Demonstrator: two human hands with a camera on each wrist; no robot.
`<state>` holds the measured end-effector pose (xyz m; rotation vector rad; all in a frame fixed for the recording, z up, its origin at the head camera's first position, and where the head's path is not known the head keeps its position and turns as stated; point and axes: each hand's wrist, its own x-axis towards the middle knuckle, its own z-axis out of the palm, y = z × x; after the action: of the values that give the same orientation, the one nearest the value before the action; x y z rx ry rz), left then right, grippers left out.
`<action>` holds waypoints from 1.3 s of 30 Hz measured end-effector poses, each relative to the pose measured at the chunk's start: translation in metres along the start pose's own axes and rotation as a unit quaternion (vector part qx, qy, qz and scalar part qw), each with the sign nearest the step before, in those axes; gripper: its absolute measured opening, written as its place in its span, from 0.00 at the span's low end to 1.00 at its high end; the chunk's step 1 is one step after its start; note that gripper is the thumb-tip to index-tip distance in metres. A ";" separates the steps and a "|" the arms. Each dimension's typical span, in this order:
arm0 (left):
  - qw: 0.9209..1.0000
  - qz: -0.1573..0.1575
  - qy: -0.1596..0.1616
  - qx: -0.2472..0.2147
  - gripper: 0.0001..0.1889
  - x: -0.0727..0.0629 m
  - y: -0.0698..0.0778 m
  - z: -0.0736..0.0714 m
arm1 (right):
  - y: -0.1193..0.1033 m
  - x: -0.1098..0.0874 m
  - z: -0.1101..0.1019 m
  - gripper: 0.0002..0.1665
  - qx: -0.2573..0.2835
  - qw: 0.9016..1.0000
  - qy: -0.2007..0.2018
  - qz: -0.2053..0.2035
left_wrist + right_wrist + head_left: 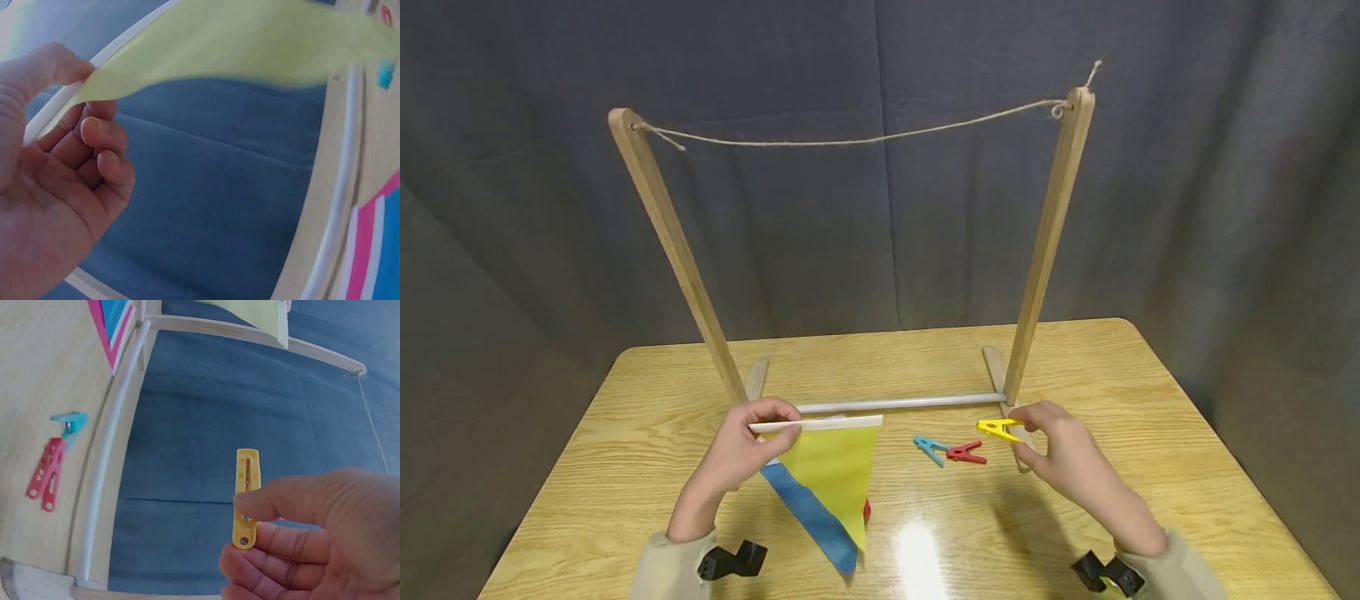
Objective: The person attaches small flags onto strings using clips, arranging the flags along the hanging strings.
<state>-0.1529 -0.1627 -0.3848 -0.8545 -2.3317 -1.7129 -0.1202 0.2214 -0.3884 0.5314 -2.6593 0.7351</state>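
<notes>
My left hand (737, 446) pinches a yellow pennant (841, 467) by the left part of its white top band, thumb against fingers. The pennant hangs point down above the table, in front of a blue pennant (816, 517) on the tabletop. Part of something red peeks out behind it. My right hand (1060, 446) holds a yellow clothespin (247, 469) between thumb and fingers, near the right post's foot. A light blue clothespin (930, 447) and a red clothespin (966, 452) lie together on the table between the hands.
Two wooden posts (673, 229) stand on feet, joined low down by a pale rod (902, 403). A slack string (820, 143) runs between their tops. In the left wrist view, a pink-and-white border (365, 256) edges blue material on the table. Dark curtain (820, 250) hangs behind.
</notes>
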 end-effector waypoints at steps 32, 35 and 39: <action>0.999 0.003 0.041 0.003 0.03 0.062 0.028 0.030 | -0.009 0.042 -0.063 0.19 -0.046 0.993 0.073 -0.084; 0.999 0.011 0.042 -0.003 0.03 0.066 0.030 0.033 | -0.010 0.045 -0.068 0.19 -0.047 0.993 0.071 -0.080; 0.999 0.012 0.042 -0.010 0.03 0.072 0.034 0.035 | -0.011 0.048 -0.075 0.19 -0.048 0.993 0.074 -0.076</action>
<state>-0.1882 -0.0974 -0.3387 -0.7940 -2.2456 -1.7302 -0.1413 0.2403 -0.3037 0.6199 -2.4715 0.5766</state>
